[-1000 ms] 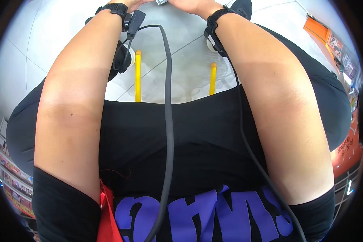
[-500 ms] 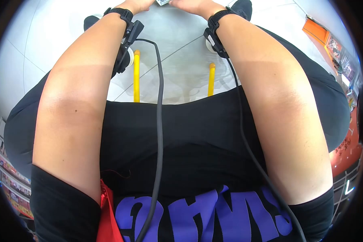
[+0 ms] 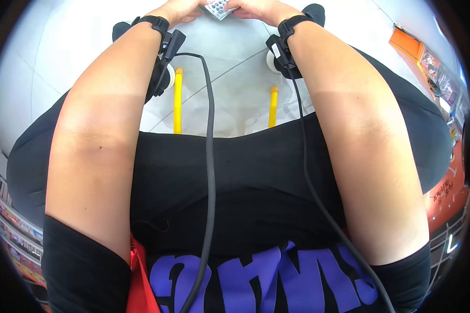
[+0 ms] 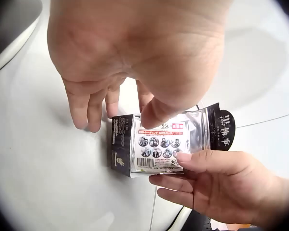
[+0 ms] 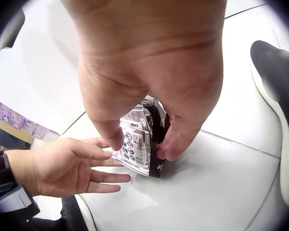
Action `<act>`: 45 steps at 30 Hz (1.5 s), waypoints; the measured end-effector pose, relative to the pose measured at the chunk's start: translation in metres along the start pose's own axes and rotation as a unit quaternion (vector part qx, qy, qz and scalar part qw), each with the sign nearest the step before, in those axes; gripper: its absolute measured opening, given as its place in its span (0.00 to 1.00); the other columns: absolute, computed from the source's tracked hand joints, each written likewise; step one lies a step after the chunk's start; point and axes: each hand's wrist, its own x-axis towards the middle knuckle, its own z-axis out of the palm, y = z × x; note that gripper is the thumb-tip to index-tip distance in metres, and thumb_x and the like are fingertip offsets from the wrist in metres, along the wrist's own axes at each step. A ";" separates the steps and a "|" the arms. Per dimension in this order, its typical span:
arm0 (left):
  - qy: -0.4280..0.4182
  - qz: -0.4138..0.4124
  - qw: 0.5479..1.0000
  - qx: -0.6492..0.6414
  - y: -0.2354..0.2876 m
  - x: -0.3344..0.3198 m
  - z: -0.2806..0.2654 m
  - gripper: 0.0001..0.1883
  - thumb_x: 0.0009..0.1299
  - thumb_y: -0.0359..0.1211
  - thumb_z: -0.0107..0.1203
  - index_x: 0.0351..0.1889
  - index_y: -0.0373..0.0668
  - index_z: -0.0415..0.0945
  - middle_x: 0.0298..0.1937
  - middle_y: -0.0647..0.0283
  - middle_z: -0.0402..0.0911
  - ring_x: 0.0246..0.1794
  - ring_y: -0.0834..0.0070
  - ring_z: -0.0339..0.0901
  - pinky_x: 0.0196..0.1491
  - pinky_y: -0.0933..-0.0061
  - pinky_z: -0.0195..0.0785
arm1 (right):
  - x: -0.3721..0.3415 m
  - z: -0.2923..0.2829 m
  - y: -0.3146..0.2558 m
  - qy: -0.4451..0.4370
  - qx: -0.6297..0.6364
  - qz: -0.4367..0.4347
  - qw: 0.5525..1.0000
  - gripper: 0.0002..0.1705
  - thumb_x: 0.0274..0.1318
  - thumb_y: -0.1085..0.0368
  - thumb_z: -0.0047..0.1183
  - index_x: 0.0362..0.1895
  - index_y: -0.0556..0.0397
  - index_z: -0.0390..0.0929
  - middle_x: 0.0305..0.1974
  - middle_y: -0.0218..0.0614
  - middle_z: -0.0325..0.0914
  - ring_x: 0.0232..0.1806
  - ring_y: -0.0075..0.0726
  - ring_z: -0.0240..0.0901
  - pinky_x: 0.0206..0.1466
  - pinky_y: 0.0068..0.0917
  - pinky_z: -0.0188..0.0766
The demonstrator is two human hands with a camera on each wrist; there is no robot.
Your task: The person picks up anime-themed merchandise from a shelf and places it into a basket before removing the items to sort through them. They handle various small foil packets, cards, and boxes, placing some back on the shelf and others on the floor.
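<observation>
Between both hands is a small black box (image 4: 120, 144) with silver foil packets (image 4: 159, 147) in it. The front packet's white label shows several round badge pictures and a barcode; a black flap with white characters stands out at one side. My right hand (image 4: 221, 180) grips the box end, thumb over the packet's face in the left wrist view. My left hand (image 4: 134, 62) has its thumb on the packet's top edge and its index finger behind, pinching it, while the other fingers extend. In the head view, the packets (image 3: 218, 8) sit at the top edge.
Pale floor tiles (image 3: 235, 78) lie below the hands. Two yellow bars (image 3: 178, 101) stand between the knees. A black shoe (image 5: 274, 72) is close by in the right wrist view. Dark cables (image 3: 210, 135) hang from the wrists. An orange box (image 3: 406, 44) stands at right.
Both hands and the packets have come nearer the body, so the printed label now shows in the head view. The left cable has shifted slightly.
</observation>
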 end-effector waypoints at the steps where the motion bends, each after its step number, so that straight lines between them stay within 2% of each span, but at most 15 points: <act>1: -0.001 0.003 1.000 -0.006 0.002 -0.010 -0.001 0.27 0.74 0.38 0.66 0.72 0.54 0.73 0.43 0.67 0.84 0.48 0.74 0.83 0.49 0.74 0.72 | -0.007 0.002 -0.005 -0.003 -0.010 0.010 1.000 0.22 0.55 0.68 0.68 0.53 0.61 0.81 0.37 0.42 0.87 0.34 0.37 0.84 0.36 0.35 0.81; 5: -0.119 0.165 0.979 0.010 -0.028 -0.004 -0.039 0.35 0.74 0.37 0.69 0.77 0.53 0.65 0.69 0.61 0.78 0.61 0.66 0.85 0.60 0.55 0.78 | -0.009 -0.005 -0.020 -0.114 -0.053 -0.004 0.992 0.23 0.62 0.60 0.65 0.57 0.59 0.82 0.47 0.47 0.89 0.46 0.47 0.87 0.49 0.42 0.83; 7: 0.005 0.084 0.996 0.017 0.009 -0.055 -0.020 0.28 0.76 0.37 0.65 0.73 0.50 0.72 0.61 0.60 0.84 0.62 0.70 0.84 0.63 0.67 0.80 | -0.049 0.006 -0.054 -0.071 -0.108 -0.038 0.991 0.29 0.66 0.54 0.66 0.66 0.56 0.78 0.54 0.45 0.88 0.54 0.44 0.88 0.62 0.40 0.83; 8: -0.005 0.091 0.996 0.000 0.021 -0.072 -0.023 0.27 0.77 0.36 0.64 0.73 0.49 0.72 0.60 0.59 0.85 0.61 0.70 0.84 0.65 0.67 0.79 | -0.052 0.004 -0.066 -0.054 -0.103 -0.017 0.993 0.33 0.62 0.54 0.70 0.65 0.58 0.77 0.57 0.41 0.86 0.55 0.35 0.86 0.62 0.36 0.84; 13: -0.069 0.110 0.990 -0.045 0.037 -0.122 -0.060 0.25 0.77 0.35 0.62 0.72 0.40 0.78 0.71 0.53 0.82 0.65 0.63 0.83 0.78 0.62 0.67 | -0.090 -0.010 -0.113 -0.172 -0.033 -0.139 0.975 0.33 0.63 0.56 0.71 0.67 0.58 0.78 0.56 0.45 0.86 0.53 0.41 0.86 0.60 0.36 0.84; 14: 0.103 0.182 0.959 0.190 0.116 -0.229 -0.014 0.27 0.75 0.31 0.64 0.73 0.40 0.76 0.67 0.54 0.84 0.63 0.64 0.84 0.74 0.61 0.71 | -0.051 -0.015 -0.088 -0.243 0.048 -0.074 0.966 0.33 0.66 0.56 0.69 0.70 0.57 0.75 0.55 0.47 0.86 0.53 0.45 0.85 0.59 0.37 0.82; 15: -0.045 0.134 0.989 -0.052 0.093 -0.186 -0.050 0.28 0.74 0.27 0.64 0.72 0.45 0.73 0.61 0.54 0.85 0.59 0.66 0.84 0.66 0.59 0.76 | -0.130 0.018 -0.163 -0.080 -0.123 -0.102 0.984 0.34 0.62 0.55 0.72 0.68 0.58 0.78 0.53 0.42 0.88 0.50 0.38 0.86 0.58 0.33 0.83; 17: -0.066 0.105 0.991 -0.043 0.123 -0.232 -0.054 0.28 0.75 0.25 0.62 0.70 0.50 0.66 0.55 0.57 0.85 0.57 0.68 0.85 0.60 0.60 0.78 | -0.115 0.013 -0.180 -0.181 -0.090 -0.041 0.978 0.46 0.60 0.48 0.73 0.77 0.55 0.71 0.54 0.42 0.88 0.55 0.32 0.85 0.64 0.35 0.81; 23: -0.124 0.172 0.976 -0.051 0.166 -0.305 -0.048 0.28 0.74 0.29 0.64 0.67 0.56 0.62 0.50 0.64 0.85 0.53 0.72 0.83 0.52 0.63 0.73 | -0.252 0.026 -0.290 -0.143 -0.182 -0.175 0.957 0.39 0.65 0.50 0.71 0.72 0.55 0.72 0.53 0.35 0.83 0.49 0.29 0.82 0.57 0.31 0.82; 28: -0.125 0.279 0.949 -0.083 0.188 -0.373 -0.036 0.50 0.76 0.27 0.63 0.89 0.59 0.43 0.55 0.56 0.81 0.51 0.72 0.83 0.48 0.65 0.81 | -0.333 0.044 -0.351 -0.126 -0.238 -0.276 0.923 0.36 0.68 0.50 0.71 0.69 0.57 0.75 0.40 0.32 0.81 0.40 0.25 0.76 0.44 0.26 0.73; 31: -0.141 0.316 0.931 -0.111 0.212 -0.399 -0.041 0.49 0.76 0.27 0.63 0.89 0.59 0.44 0.56 0.56 0.81 0.50 0.73 0.83 0.48 0.65 0.82 | -0.351 0.045 -0.390 -0.135 -0.237 -0.309 0.911 0.34 0.69 0.51 0.71 0.68 0.57 0.75 0.39 0.32 0.81 0.38 0.24 0.76 0.45 0.26 0.74; 37: -0.139 0.353 0.915 -0.139 0.240 -0.429 -0.070 0.51 0.76 0.27 0.64 0.90 0.53 0.42 0.56 0.53 0.80 0.51 0.70 0.82 0.53 0.59 0.84 | -0.360 0.026 -0.489 -0.082 -0.301 -0.339 0.888 0.40 0.80 0.36 0.48 0.74 0.58 0.74 0.39 0.33 0.85 0.40 0.26 0.82 0.45 0.27 0.78; 39: -0.138 0.368 0.909 -0.140 0.250 -0.434 -0.078 0.51 0.75 0.28 0.64 0.90 0.53 0.42 0.56 0.53 0.80 0.51 0.70 0.82 0.54 0.58 0.84 | -0.341 0.019 -0.545 0.032 -0.321 -0.353 0.878 0.27 0.83 0.49 0.44 0.67 0.55 0.82 0.39 0.32 0.87 0.38 0.25 0.82 0.44 0.27 0.78; 41: -0.136 0.367 0.909 -0.139 0.259 -0.433 -0.086 0.50 0.76 0.28 0.64 0.90 0.53 0.43 0.57 0.53 0.81 0.55 0.69 0.82 0.55 0.59 0.83 | -0.287 0.003 -0.582 0.193 -0.374 -0.440 0.793 0.20 0.74 0.58 0.51 0.59 0.50 0.89 0.40 0.33 0.88 0.44 0.30 0.84 0.50 0.33 0.80; 45: -0.128 0.370 0.908 -0.149 0.273 -0.428 -0.097 0.49 0.76 0.28 0.63 0.90 0.52 0.43 0.58 0.54 0.83 0.57 0.70 0.82 0.55 0.61 0.82 | -0.217 0.009 -0.643 0.317 -0.667 -0.382 0.556 0.19 0.68 0.64 0.53 0.57 0.44 0.91 0.50 0.41 0.92 0.50 0.46 0.88 0.55 0.39 0.82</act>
